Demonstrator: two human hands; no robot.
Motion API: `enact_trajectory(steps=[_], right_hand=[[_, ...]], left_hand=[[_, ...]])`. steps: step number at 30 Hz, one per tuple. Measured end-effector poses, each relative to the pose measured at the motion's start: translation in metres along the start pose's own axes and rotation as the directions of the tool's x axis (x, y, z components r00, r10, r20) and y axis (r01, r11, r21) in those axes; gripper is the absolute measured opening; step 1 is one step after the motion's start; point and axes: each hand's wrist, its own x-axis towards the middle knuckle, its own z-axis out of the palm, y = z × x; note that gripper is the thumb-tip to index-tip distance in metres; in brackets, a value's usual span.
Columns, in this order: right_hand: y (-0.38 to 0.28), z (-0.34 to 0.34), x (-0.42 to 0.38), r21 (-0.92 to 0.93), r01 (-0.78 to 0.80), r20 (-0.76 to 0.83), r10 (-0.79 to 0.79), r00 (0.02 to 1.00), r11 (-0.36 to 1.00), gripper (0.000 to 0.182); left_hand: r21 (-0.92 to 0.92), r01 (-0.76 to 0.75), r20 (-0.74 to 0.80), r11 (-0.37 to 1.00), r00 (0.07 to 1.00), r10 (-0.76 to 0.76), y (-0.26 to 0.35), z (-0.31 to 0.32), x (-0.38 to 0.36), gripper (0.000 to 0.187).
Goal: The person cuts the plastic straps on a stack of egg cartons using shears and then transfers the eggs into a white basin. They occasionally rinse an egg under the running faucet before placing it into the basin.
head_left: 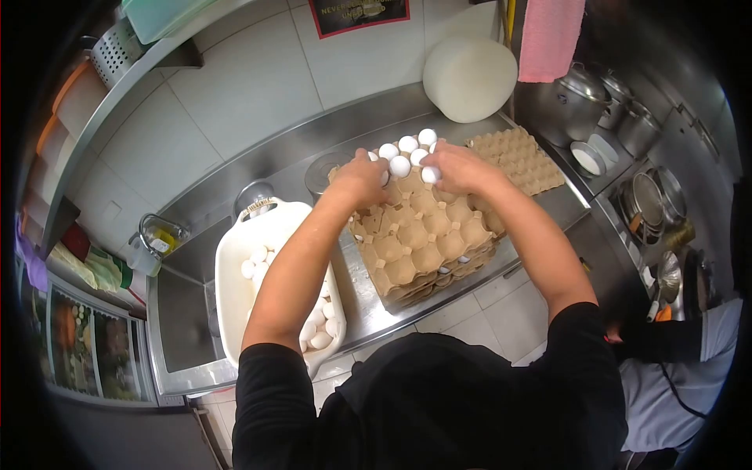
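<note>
A stack of brown cardboard egg trays [423, 247] stands on the steel counter. Several white eggs [407, 145] remain in the far rows of the top tray. My left hand [362, 174] reaches over the tray's far left part, its fingers curled around a white egg. My right hand [454, 166] rests over the far right part, holding a white egg [430, 175] at its fingertips. To the left, a white plastic tub [235, 258] holds many loose white eggs.
An empty egg tray [521, 157] lies at the right, a white round container [470, 78] behind it. Metal pots [583, 98] and pans stand at far right. A sink [184, 313] is left of the tub. Another person's sleeve [689, 345] shows at lower right.
</note>
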Motion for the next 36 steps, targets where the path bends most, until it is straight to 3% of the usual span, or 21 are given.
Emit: enact_trajectory(steps=[1, 3, 6, 7, 8, 9, 10, 11, 12, 13, 14, 15, 17, 18, 20, 23, 25, 27, 29, 32, 36], right_hand=[[-0.004, -0.005, 0.002, 0.000, -0.019, 0.060, 0.019, 0.998, 1.000, 0.036], [-0.006, -0.012, 0.008, -0.005, -0.054, 0.178, 0.054, 0.983, 0.999, 0.037], [0.026, 0.005, 0.005, 0.200, 0.032, -0.008, -0.031, 0.999, 0.979, 0.040], [0.033, 0.006, 0.000, 0.531, -0.112, -0.011, 0.139, 0.990, 0.840, 0.041], [0.039, 0.005, -0.006, 0.790, -0.211, 0.041, 0.294, 0.955, 0.576, 0.043], [0.044, 0.005, -0.010, 0.941, -0.252, 0.142, 0.413, 0.900, 0.226, 0.044], [0.044, 0.002, -0.013, 0.987, -0.149, 0.106, 0.455, 0.884, 0.060, 0.055], [0.043, -0.001, -0.011, 0.976, -0.171, 0.099, 0.424, 0.900, 0.134, 0.053], [0.042, -0.004, -0.006, 0.959, -0.190, 0.096, 0.391, 0.915, 0.209, 0.050], [0.041, -0.007, 0.001, 0.937, -0.201, 0.091, 0.356, 0.930, 0.285, 0.048], [0.038, -0.004, 0.012, 0.839, -0.202, 0.055, 0.290, 0.955, 0.505, 0.046], [0.028, -0.003, 0.017, 0.627, -0.209, 0.002, 0.267, 0.964, 0.750, 0.045], [0.005, -0.002, 0.026, 0.034, -0.165, -0.064, 0.167, 0.984, 0.986, 0.043], [-0.007, -0.009, 0.033, -0.086, -0.189, 0.080, 0.196, 0.977, 0.978, 0.040], [-0.006, 0.004, 0.042, -0.184, -0.127, 0.041, 0.136, 0.990, 0.975, 0.032], [-0.005, 0.014, 0.049, -0.183, -0.129, -0.018, 0.128, 0.992, 0.975, 0.022], [-0.009, 0.009, 0.049, -0.093, -0.177, -0.048, 0.173, 0.984, 0.980, 0.028], [-0.009, -0.003, 0.044, -0.077, -0.152, 0.004, 0.153, 0.988, 0.985, 0.052], [0.006, -0.006, 0.044, 0.087, -0.190, -0.048, 0.195, 0.980, 0.978, 0.050], [-0.022, -0.026, 0.031, 0.201, -0.027, -0.206, 0.069, 0.976, 0.979, 0.048], [-0.143, -0.034, 0.019, 0.301, 0.191, -0.127, -0.160, 0.979, 0.934, 0.044]], left_hand=[[0.192, -0.023, 0.036, 0.981, 0.999, 0.016, 0.007, 0.002, 0.000, 0.070], [0.167, 0.048, 0.065, 0.985, 0.996, -0.060, 0.009, 0.000, 0.007, 0.066], [0.006, 0.090, 0.042, 0.996, 0.995, -0.090, -0.007, 0.002, 0.016, 0.059], [-0.113, 0.086, 0.045, 0.990, 0.996, -0.081, -0.023, -0.001, 0.020, 0.056], [-0.296, 0.114, 0.037, 0.948, 0.993, -0.108, -0.029, -0.005, 0.021, 0.054], [-0.470, 0.133, 0.028, 0.873, 0.990, -0.135, -0.034, -0.009, 0.022, 0.053], [-0.677, 0.172, 0.034, 0.716, 0.979, -0.203, -0.033, -0.015, 0.016, 0.053], [-0.839, 0.196, 0.061, 0.508, 0.961, -0.270, -0.032, -0.021, 0.010, 0.053], [-0.845, 0.145, 0.013, 0.516, 0.968, -0.251, -0.022, -0.022, 0.006, 0.051], [-0.690, 0.040, -0.135, 0.722, 0.974, -0.182, -0.021, -0.011, 0.017, 0.049], [-0.480, -0.059, -0.260, 0.875, 0.963, -0.077, -0.024, 0.008, 0.035, 0.046], [-0.230, -0.142, -0.353, 0.963, 0.934, 0.053, -0.020, 0.021, 0.047, 0.044], [0.002, 0.007, -0.136, 1.000, 0.991, -0.007, 0.030, -0.001, 0.029, 0.040], [0.129, 0.068, -0.030, 0.989, 0.997, -0.065, 0.051, -0.006, 0.023, 0.039], [0.118, 0.106, -0.109, 0.987, 0.990, -0.093, 0.047, 0.016, 0.040, 0.034], [0.209, 0.286, -0.056, 0.935, 0.958, -0.281, 0.064, 0.012, 0.037, 0.032], [0.086, 0.245, -0.120, 0.966, 0.965, -0.234, 0.052, 0.018, 0.043, 0.033], [0.071, 0.163, -0.128, 0.984, 0.980, -0.153, 0.026, 0.012, 0.034, 0.038], [0.029, 0.090, -0.128, 0.995, 0.988, -0.086, 0.005, -0.014, 0.012, 0.047], [-0.022, -0.027, -0.182, 0.999, 0.983, 0.022, -0.076, -0.041, -0.048, 0.055], [-0.055, 0.099, 0.058, 0.994, 0.994, -0.096, -0.179, -0.023, -0.146, 0.054]])
